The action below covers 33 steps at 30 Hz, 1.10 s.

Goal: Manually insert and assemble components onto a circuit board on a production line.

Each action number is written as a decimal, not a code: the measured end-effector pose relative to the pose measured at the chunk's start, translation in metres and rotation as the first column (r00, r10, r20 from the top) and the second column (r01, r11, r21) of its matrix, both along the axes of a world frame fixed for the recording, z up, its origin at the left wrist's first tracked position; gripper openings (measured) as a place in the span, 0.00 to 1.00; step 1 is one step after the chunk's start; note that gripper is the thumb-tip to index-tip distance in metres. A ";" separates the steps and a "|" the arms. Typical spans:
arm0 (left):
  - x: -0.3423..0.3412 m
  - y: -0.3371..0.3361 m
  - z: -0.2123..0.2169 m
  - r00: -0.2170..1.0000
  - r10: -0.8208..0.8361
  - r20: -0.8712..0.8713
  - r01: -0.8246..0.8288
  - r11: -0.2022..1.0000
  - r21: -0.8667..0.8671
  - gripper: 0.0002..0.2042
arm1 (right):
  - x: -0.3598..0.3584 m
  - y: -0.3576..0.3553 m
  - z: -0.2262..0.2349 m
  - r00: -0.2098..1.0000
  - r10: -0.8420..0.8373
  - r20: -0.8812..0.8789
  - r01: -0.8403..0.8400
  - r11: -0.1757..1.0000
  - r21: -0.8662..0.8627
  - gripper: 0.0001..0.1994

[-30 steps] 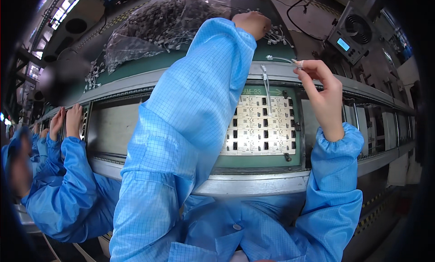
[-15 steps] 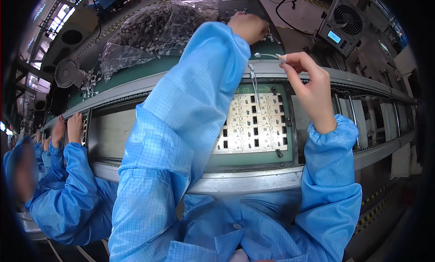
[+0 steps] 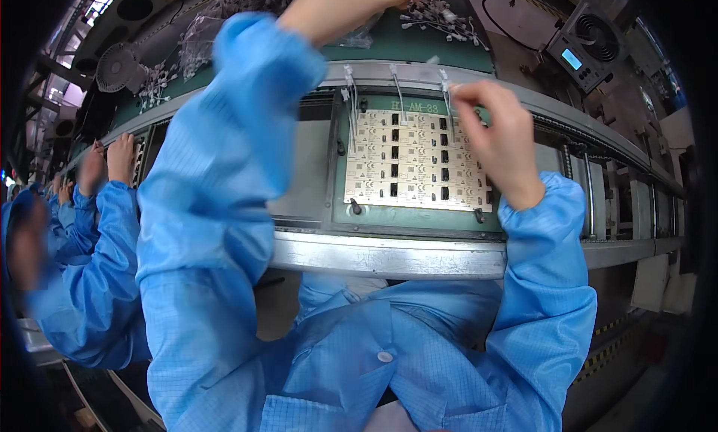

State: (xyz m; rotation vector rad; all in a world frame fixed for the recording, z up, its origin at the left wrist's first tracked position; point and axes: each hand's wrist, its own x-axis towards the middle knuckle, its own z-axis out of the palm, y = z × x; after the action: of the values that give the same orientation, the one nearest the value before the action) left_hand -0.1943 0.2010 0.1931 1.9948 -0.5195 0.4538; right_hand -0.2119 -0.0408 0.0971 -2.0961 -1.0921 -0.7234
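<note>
- Factory line w/ metal conveyor rail (image 3: pixel 389 256) running across; co-worker in a blue sleeve (image 3: pixel 97 282) at left.
- Right hand (image 3: pixel 497 137): fingers pinched together on a thin white wired part (image 3: pixel 446 96), over the pale circuit-board panel (image 3: pixel 415 159).
- Left hand (image 3: pixel 336 6) reaches up to the loose parts pile (image 3: pixel 441 13) on the green shelf; closed or not, can't tell, blurred.
- Risk: lead could bend or miss its hole if pushed at an angle; the raised left arm blocks some view.
- Green carrier tray (image 3: pixel 336 208) holds the panel; two more wired parts (image 3: pixel 350 84) stand at its top edge.
</note>
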 end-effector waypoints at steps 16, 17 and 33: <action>-0.123 0.036 -0.097 0.889 0.144 0.434 -0.302 0.899 0.319 0.07 | -0.023 0.030 -0.022 0.969 0.044 -0.242 -0.119 0.944 -0.308 0.05; -0.125 0.036 -0.098 0.890 0.148 0.432 -0.301 0.901 0.312 0.07 | -0.024 0.031 -0.022 0.974 0.019 -0.226 -0.094 0.941 -0.327 0.05; -0.128 0.036 -0.094 0.873 0.195 0.448 -0.363 0.871 0.329 0.07 | -0.034 0.036 -0.017 1.000 -0.014 0.015 0.019 0.900 -0.435 0.05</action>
State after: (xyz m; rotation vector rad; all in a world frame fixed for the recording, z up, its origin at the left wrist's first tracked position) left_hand -0.3219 0.2367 0.0988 2.4060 -0.6087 1.0313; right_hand -0.2458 -0.0045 0.0800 -2.4774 -1.3408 -0.5318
